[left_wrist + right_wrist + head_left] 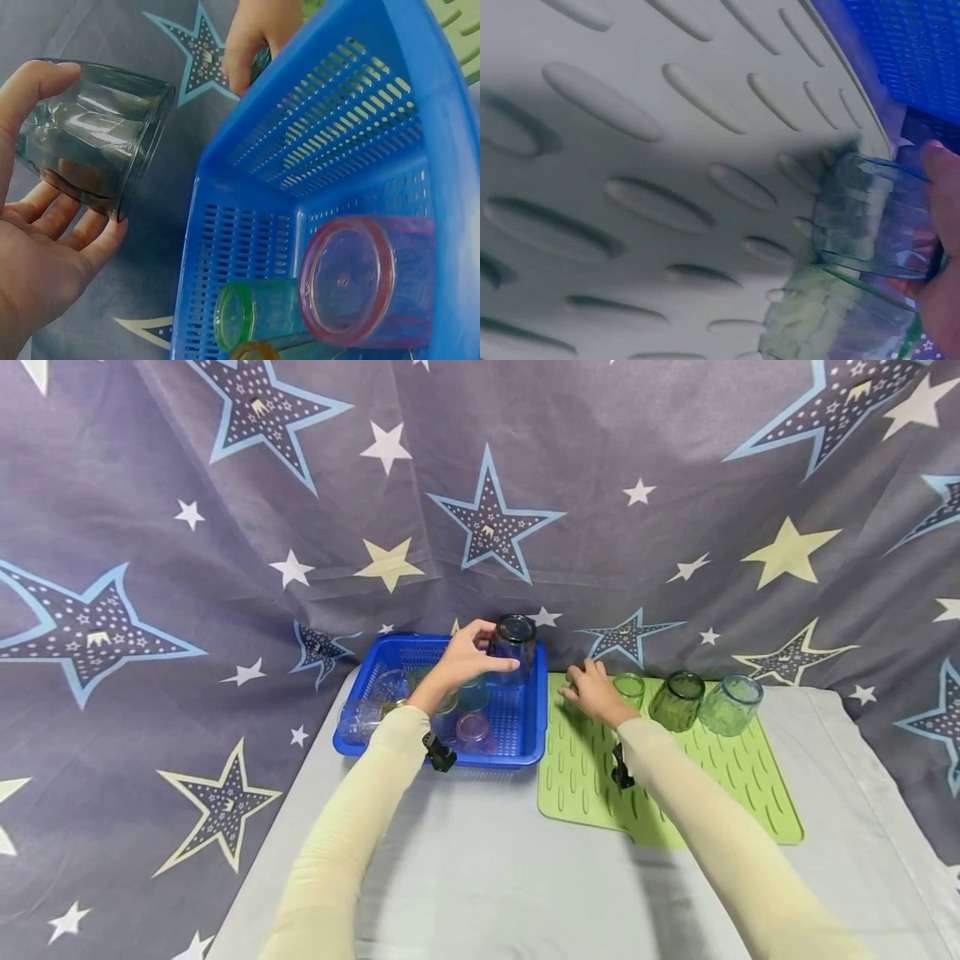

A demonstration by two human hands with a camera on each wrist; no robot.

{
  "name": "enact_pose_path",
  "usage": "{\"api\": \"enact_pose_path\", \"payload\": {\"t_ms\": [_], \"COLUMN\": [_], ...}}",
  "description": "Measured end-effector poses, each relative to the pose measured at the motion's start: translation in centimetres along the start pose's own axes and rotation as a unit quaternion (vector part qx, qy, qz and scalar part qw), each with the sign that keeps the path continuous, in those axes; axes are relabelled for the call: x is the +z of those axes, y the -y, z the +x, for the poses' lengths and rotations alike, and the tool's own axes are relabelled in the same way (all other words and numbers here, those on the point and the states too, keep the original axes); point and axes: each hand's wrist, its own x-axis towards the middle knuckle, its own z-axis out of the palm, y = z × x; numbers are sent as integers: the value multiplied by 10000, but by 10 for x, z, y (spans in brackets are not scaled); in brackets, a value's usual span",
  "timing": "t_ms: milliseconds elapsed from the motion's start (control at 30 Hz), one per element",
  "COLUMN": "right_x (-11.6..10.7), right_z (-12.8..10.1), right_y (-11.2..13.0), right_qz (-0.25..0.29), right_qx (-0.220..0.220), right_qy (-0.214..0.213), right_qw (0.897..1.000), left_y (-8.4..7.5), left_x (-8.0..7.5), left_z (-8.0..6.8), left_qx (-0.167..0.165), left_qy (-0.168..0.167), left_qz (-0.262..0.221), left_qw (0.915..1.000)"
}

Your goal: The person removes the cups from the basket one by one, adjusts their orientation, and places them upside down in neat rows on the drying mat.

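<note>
My left hand (pixel 480 652) grips a dark smoky-blue glass (pixel 514 647) in the air over the far right corner of the blue basket (pixel 540 710). In the left wrist view that glass (pixel 90 135) lies tilted between thumb and fingers (pixel 82 247), beside the basket wall (pixel 420 90). My right hand (pixel 581 681) rests at the far left corner of the green ribbed mat (pixel 675 777). There its fingers (pixel 945 240) hold a pale blue glass (pixel 870 217) on the mat (pixel 630 150), right next to a small green glass (pixel 832 315) (pixel 628 689).
Inside the basket lie a pink glass (pixel 360 281) (pixel 474 731), a green-rimmed glass (pixel 251 315) and others; a clear glass (pixel 360 718) sits at its left edge. A dark green glass (pixel 677 700) and a paler one (pixel 731 703) stand on the mat. Star-patterned cloth hangs behind.
</note>
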Motion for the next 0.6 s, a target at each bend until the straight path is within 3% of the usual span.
{"api": "enact_pose_path", "payload": {"t_ms": [233, 600], "right_x": [-15, -48], "right_z": [-3, -8], "right_y": [5, 16], "right_qz": [259, 683], "right_qx": [222, 49], "right_qy": [119, -401], "right_qw": [9993, 9968], "left_y": [1, 5], "left_x": [10, 26], "left_z": [1, 0], "left_qx": [-56, -117], "left_qy": [-47, 65], "left_qz": [-156, -285], "left_qw": [9999, 9995]}}
